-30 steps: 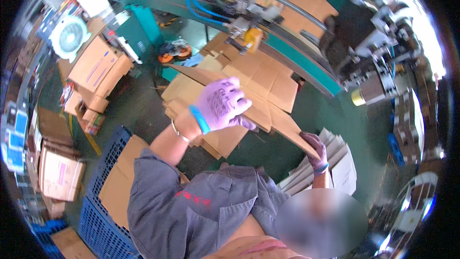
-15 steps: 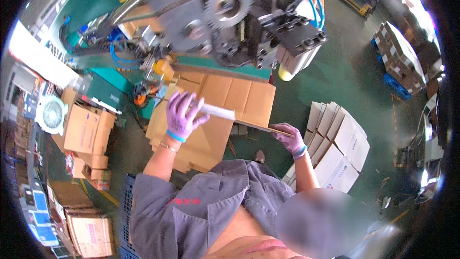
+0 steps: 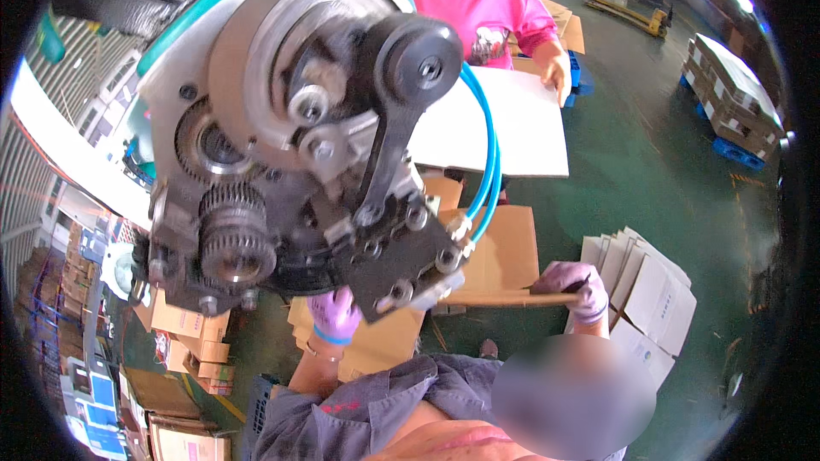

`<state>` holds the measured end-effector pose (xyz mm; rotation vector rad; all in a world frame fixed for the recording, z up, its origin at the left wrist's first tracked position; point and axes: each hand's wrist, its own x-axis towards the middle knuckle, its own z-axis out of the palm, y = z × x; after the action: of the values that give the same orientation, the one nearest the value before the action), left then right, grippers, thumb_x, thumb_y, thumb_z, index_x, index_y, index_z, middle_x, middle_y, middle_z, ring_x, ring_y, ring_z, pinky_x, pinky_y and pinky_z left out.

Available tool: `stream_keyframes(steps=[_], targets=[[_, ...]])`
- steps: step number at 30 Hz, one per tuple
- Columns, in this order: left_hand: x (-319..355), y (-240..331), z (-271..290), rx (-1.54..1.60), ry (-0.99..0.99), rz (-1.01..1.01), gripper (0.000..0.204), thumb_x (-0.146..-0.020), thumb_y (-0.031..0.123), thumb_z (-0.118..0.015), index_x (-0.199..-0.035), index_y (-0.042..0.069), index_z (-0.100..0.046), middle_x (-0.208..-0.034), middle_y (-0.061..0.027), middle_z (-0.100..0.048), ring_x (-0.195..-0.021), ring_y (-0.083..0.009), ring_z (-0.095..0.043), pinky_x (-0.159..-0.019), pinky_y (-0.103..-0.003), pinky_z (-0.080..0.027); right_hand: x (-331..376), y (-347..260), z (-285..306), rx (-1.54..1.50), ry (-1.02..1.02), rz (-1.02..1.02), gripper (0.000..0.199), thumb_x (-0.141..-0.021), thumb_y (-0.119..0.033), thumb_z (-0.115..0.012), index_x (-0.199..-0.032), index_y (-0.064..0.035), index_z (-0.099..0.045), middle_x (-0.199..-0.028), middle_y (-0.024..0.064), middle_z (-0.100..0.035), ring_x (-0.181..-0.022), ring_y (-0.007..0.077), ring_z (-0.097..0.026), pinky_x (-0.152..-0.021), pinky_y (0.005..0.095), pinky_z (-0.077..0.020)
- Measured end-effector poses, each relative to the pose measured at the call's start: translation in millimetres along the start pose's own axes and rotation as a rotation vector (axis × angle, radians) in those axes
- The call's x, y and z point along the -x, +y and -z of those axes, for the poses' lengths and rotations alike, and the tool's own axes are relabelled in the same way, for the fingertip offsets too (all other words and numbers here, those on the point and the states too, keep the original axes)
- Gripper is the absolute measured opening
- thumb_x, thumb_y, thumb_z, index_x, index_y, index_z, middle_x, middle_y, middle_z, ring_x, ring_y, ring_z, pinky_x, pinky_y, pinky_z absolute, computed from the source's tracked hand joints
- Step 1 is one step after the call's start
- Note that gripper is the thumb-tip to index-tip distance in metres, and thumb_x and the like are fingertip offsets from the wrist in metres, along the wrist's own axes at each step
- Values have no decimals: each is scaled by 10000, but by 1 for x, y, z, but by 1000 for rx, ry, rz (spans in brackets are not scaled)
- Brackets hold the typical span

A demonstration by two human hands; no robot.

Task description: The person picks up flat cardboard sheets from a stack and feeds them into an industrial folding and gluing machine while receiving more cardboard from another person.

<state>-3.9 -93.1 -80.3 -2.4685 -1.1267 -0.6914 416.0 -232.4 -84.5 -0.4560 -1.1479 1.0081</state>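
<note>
My right hand (image 3: 576, 290), in a purple glove, is closed on the edge of a brown cardboard sheet (image 3: 504, 243). That sheet lies beneath the machine and reaches out to the right. My left hand (image 3: 336, 314), gloved in purple with a blue cuff, is just below the machine head (image 3: 290, 145). The machine hides its fingers, so what it touches cannot be seen. More flat cardboard (image 3: 384, 343) lies beside my left hand. Gears, a crank arm and blue air hoses (image 3: 491, 166) on the machine cover much of the middle.
Across from me a person in a pink top (image 3: 474, 0) has a hand on a large white board (image 3: 521, 124). White folded cartons (image 3: 653, 299) stack on the floor at right. Brown boxes (image 3: 192, 333) stand at left, and a loaded pallet (image 3: 733, 94) at far right.
My view has shifted, so the machine head now fills more of it and the person opposite appears. The left hand, spread above the cardboard before, is now partly behind the machine. The right keeps its grip.
</note>
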Motion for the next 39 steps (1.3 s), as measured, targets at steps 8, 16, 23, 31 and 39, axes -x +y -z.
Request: stream_keyframes(steps=[8,16,23,31,39], targets=[[-8,16,5,102,-69,73,372,-784,354,-615,-1070,116,-636,-1184,-133,-573,-1106,-358,-512,-939,-510,-380,-63,-1,20,-184,466,-371,855,-832,-721,-357,-1288,-3,-437,-977,187,-634,-853,267,-638,-699,366,-531],[-28,-7,6,182,-98,75,348,-789,312,-588,-1065,105,-634,-1155,-148,-589,-1086,-361,-521,-951,-498,-381,-128,-44,11,33,716,-151,651,-894,-543,-415,-1222,17,-472,-881,154,-651,-603,200,-614,-490,254,-466],[-60,-50,-10,332,-79,-12,331,-792,276,-565,-1060,95,-633,-1130,-160,-603,-1069,-365,-529,-961,-487,-383,-125,-25,5,182,617,-219,405,-819,-166,-606,-1160,42,-540,-1010,121,-619,-831,200,-625,-699,285,-505],[-78,-39,-9,226,65,-152,336,-801,297,-563,-1062,96,-633,-1125,-157,-608,-1113,-351,-511,-987,-482,-359,-68,-40,1,192,632,-174,386,-851,-153,-522,-1179,51,-517,-1025,143,-624,-908,224,-625,-803,317,-489],[-75,-40,-41,256,251,-267,350,-805,248,-603,-1121,98,-599,-1136,-151,-593,-1068,-352,-526,-959,-503,-376,-36,-61,-15,266,560,-216,401,-855,-163,-520,-1196,47,-514,-1070,143,-615,-960,246,-612,-860,339,-478]])
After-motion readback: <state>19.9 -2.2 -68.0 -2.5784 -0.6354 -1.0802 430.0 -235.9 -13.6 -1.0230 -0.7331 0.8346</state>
